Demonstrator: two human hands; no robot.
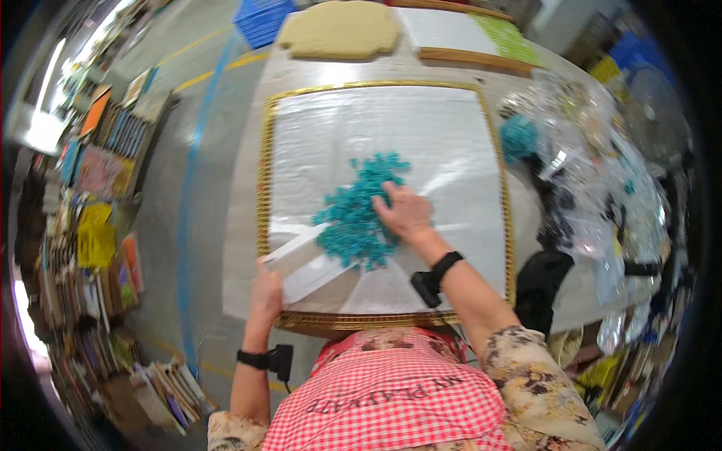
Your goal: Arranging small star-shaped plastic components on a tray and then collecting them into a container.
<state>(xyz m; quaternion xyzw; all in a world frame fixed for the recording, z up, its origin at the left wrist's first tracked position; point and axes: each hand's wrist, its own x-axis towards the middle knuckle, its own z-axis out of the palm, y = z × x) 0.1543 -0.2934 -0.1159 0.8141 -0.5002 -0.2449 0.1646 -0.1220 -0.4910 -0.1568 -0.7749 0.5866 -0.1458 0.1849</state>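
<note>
A spread heap of small teal pieces (pixel 361 210), like beads or stone chips, lies on the white sheet inside a gold-edged frame (pixel 508 225). My right hand (pixel 406 212) rests at the right side of the heap, fingers apart, fingertips touching the pieces. A flat white tray-like piece (pixel 304 272) slants across the frame's lower left, its upper end against the heap. My left hand (pixel 266 292) grips its lower end at the frame's corner. Whether any pieces lie under my right palm is hidden.
Clear plastic bags (pixel 579 150), one with a teal bundle (pixel 519 138), crowd the table's right side. At the far edge sit a tan shaped board (pixel 340 30) and a white-and-green panel (pixel 466 34). A blue crate (pixel 263 22) stands beyond. Stacked boards (pixel 113 150) line the left.
</note>
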